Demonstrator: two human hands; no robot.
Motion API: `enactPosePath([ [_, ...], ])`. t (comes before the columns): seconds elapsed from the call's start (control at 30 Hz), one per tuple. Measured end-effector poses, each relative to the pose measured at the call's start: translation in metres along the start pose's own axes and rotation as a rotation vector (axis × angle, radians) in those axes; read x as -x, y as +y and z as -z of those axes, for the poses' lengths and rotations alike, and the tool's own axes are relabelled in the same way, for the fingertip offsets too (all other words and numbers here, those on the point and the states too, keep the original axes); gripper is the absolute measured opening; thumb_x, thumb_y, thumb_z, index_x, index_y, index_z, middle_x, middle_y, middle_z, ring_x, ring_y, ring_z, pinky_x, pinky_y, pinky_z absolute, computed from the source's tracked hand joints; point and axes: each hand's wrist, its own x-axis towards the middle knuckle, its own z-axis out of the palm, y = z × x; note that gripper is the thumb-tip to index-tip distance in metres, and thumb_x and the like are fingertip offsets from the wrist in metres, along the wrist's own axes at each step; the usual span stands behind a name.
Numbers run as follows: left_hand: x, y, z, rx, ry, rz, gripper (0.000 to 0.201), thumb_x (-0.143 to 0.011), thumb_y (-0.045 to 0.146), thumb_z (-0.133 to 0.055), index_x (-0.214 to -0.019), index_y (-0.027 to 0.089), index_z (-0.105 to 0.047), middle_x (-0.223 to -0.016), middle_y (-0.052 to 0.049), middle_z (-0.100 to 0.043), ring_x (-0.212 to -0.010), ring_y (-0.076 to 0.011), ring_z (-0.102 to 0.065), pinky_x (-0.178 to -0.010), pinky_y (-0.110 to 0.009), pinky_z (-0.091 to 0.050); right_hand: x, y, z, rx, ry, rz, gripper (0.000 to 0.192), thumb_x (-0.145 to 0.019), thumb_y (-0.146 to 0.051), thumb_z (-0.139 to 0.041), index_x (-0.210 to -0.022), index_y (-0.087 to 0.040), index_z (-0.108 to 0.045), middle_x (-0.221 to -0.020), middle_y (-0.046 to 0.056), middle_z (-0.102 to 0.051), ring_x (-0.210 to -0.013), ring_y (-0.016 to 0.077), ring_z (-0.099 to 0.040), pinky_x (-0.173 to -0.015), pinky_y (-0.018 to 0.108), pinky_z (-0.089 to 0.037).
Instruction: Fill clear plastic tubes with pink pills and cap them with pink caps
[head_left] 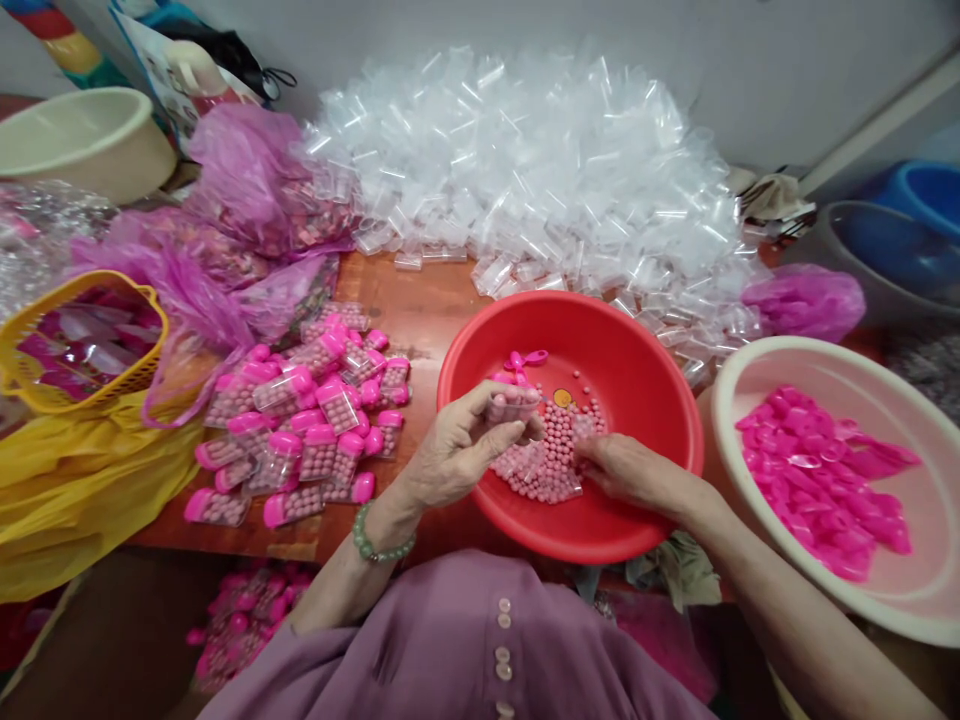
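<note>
Head view, near to far. In the foreground, a purple buttoned garment [480,650] and two bare forearms, the left one wearing a green bead bracelet [379,540]. The left hand [465,450] is raised over the near left part of the red basin [637,380], its thumb and fingers clamped on a small clear plastic vial [514,405] held roughly level. The right hand [630,475] lies lower in the basin, fingers curled together in the heap of small pink beads [551,450]; whether it grips anything cannot be told. A pink scoop [525,360] lies farther in on the basin floor. To the right, a cream basin [750,400] holds bright pink caps [817,470]. To the left, on the wooden table [420,310], a pile of filled, pink-capped vials [315,420] lies just beside the red basin; further left are a yellow bag [82,470] and a yellow basket [45,310]. Beyond these, crumpled purple bags [247,190] and a large heap of empty clear vials [540,170] reach the wall. At the far corners stand a second cream bowl [82,140] and blue tubs [915,220].
</note>
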Motion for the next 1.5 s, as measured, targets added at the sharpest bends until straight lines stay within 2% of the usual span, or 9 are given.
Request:
enactPosePath([
  [0.23,-0.008,-0.005,0.003,0.024,-0.014,0.0,0.017,-0.09,0.027,-0.063,-0.102,0.015,-0.061,-0.093,-0.006,-0.067,-0.088,-0.014,-0.065,-0.084,-0.027,-0.053,0.021,-0.012,0.035,-0.611,0.519,0.25,0.01,-0.087,-0.029,-0.064,-0.086,-0.019,-0.067,-0.081,0.002,-0.067,-0.074,0.0142,-0.062,-0.069,0.026,-0.05],
  [0.4,-0.007,-0.001,0.002,0.04,-0.036,0.003,0.02,-0.091,0.028,-0.061,-0.107,0.015,-0.06,-0.09,-0.005,-0.065,-0.085,-0.0132,-0.063,-0.082,-0.026,-0.053,0.022,-0.036,0.06,-0.788,0.751,0.455,0.007,-0.082,-0.018,-0.072,-0.088,-0.023,-0.07,-0.086,0.001,-0.067,-0.08,0.0127,-0.064,-0.071,0.023,-0.052],
  [0.53,-0.004,0.0,-0.003,0.08,-0.05,0.037,0.022,-0.091,0.03,-0.062,-0.107,0.015,-0.06,-0.09,-0.005,-0.063,-0.083,-0.014,-0.061,-0.081,-0.028,-0.053,0.015,-0.051,0.071,-0.826,0.828,0.536,0.016,-0.082,-0.013,-0.072,-0.093,-0.024,-0.071,-0.09,0.001,-0.068,-0.086,0.0126,-0.064,-0.076,0.024,-0.053],
  [0.73,-0.001,0.0,-0.008,0.141,-0.09,0.071,0.026,-0.089,0.032,-0.064,-0.11,0.017,-0.058,-0.093,-0.005,-0.062,-0.081,-0.0141,-0.062,-0.08,-0.029,-0.054,0.007,-0.069,0.077,-0.763,0.872,0.527,0.009,-0.082,-0.018,-0.073,-0.09,-0.022,-0.07,-0.085,0.001,-0.07,-0.08,0.0139,-0.065,-0.075,0.028,-0.054],
  [0.87,-0.001,-0.003,-0.008,0.19,-0.095,0.104,0.027,-0.088,0.031,-0.066,-0.109,0.017,-0.058,-0.088,-0.003,-0.063,-0.079,-0.014,-0.063,-0.079,-0.028,-0.053,0.004,-0.069,0.075,-0.755,0.899,0.492,0.006,-0.085,-0.024,-0.071,-0.09,-0.021,-0.07,-0.086,0.002,-0.07,-0.082,0.0152,-0.066,-0.077,0.03,-0.055],
  [1.1,-0.001,-0.011,-0.004,0.405,-0.123,0.14,0.03,-0.085,0.028,-0.071,-0.109,0.015,-0.061,-0.092,-0.004,-0.064,-0.077,-0.0123,-0.066,-0.077,-0.025,-0.053,0.007,-0.061,0.069,-0.703,0.964,0.449,0.009,-0.088,-0.019,-0.066,-0.096,-0.022,-0.069,-0.089,0.001,-0.069,-0.084,0.0128,-0.065,-0.079,0.027,-0.052],
  [1.2,-0.002,-0.014,-0.002,0.494,-0.163,0.127,0.029,-0.086,0.033,-0.07,-0.107,0.015,-0.063,-0.09,-0.005,-0.064,-0.077,-0.0129,-0.066,-0.075,-0.025,-0.054,0.01,-0.053,0.065,-0.535,0.929,0.404,0.006,-0.09,-0.019,-0.062,-0.093,-0.021,-0.067,-0.088,0.002,-0.068,-0.083,0.0136,-0.063,-0.078,0.028,-0.051],
  [1.3,-0.003,-0.017,-0.002,0.459,-0.147,0.092,0.022,-0.087,0.031,-0.069,-0.101,0.015,-0.065,-0.088,-0.004,-0.064,-0.079,-0.0123,-0.065,-0.075,-0.025,-0.055,0.01,-0.043,0.057,-0.371,0.798,0.353,0.009,-0.092,-0.02,-0.056,-0.092,-0.019,-0.065,-0.086,0.004,-0.067,-0.081,0.0153,-0.063,-0.076,0.029,-0.049],
  [1.5,-0.005,-0.014,0.001,0.356,-0.142,0.076,0.02,-0.087,0.029,-0.069,-0.099,0.013,-0.065,-0.09,-0.006,-0.065,-0.082,-0.0123,-0.065,-0.08,-0.025,-0.056,0.006,-0.031,0.035,-0.172,0.343,0.169,0.016,-0.093,-0.019,-0.05,-0.089,-0.017,-0.066,-0.084,0.006,-0.068,-0.077,0.0164,-0.063,-0.073,0.028,-0.046],
])
